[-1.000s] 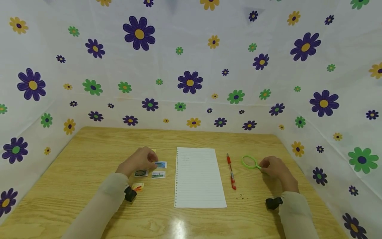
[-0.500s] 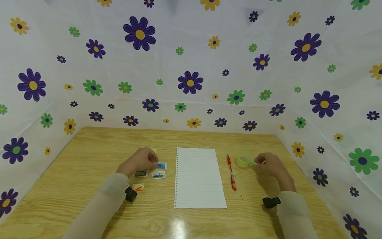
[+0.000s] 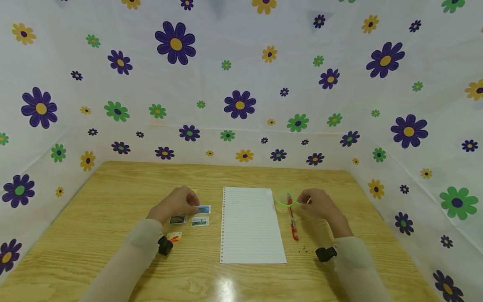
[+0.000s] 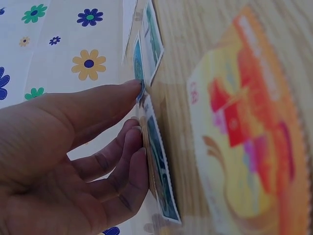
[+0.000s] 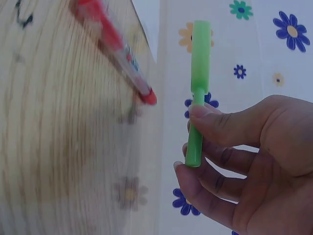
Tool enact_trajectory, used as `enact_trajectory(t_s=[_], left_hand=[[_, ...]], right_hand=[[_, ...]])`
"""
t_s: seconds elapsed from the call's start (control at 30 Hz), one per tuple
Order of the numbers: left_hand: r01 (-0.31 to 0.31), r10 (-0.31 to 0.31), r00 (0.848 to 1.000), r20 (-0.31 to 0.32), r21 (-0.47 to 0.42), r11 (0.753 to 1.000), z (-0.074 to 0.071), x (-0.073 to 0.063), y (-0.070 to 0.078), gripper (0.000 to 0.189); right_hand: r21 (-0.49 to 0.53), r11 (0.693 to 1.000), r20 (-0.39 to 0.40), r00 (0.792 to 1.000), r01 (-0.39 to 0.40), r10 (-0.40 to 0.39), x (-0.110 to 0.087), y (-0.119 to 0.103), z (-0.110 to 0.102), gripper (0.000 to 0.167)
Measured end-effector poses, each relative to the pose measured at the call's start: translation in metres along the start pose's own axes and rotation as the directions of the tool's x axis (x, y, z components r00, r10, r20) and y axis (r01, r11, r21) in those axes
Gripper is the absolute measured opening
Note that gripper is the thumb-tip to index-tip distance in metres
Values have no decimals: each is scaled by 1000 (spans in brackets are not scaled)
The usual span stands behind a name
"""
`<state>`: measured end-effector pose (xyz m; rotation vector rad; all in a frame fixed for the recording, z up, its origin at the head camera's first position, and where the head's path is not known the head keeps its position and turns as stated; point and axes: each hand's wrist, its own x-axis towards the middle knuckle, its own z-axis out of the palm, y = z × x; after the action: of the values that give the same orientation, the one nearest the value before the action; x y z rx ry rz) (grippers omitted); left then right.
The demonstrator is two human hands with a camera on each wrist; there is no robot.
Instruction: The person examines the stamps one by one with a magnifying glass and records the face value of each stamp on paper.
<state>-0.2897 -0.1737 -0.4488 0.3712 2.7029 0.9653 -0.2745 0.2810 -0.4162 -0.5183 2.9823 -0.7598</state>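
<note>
In the head view my left hand (image 3: 177,205) is at a group of small postage stamps on the left of the table. Its thumb and index finger pinch the left end of a blue stamp (image 3: 204,209); the left wrist view shows the thumb on that stamp's edge. Just below lie a green landscape stamp (image 3: 200,221) and a dark green stamp (image 3: 177,219). Nearer is an orange-yellow stamp (image 4: 244,132). My right hand (image 3: 318,206) grips a green magnifying glass (image 5: 200,58) by its handle, raised off the table, its ring over the tip of a red pen (image 3: 292,222).
A sheet of lined, punched paper (image 3: 250,226) lies mid-table between the hands. Small dark specks (image 3: 305,250) dot the wood below the pen. Flower-patterned cloth (image 3: 241,75) encloses the table's back and sides.
My right hand has lifted the magnifying glass from the table and carried it left, from right of the pen to above its tip. The left hand and stamps have stayed put.
</note>
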Motion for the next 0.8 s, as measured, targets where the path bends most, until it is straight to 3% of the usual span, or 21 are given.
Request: enact_trajectory(t_s=[0.33, 0.8], left_hand=[[11, -11, 1000, 0, -14, 1000, 0, 3, -5, 11], [25, -25, 1000, 10, -15, 1000, 0, 3, -3, 12]], right_hand=[[-29, 1000, -13, 1000, 1, -1, 19, -30, 18, 5], [-68, 997, 48, 998, 35, -32, 42, -77, 47, 5]])
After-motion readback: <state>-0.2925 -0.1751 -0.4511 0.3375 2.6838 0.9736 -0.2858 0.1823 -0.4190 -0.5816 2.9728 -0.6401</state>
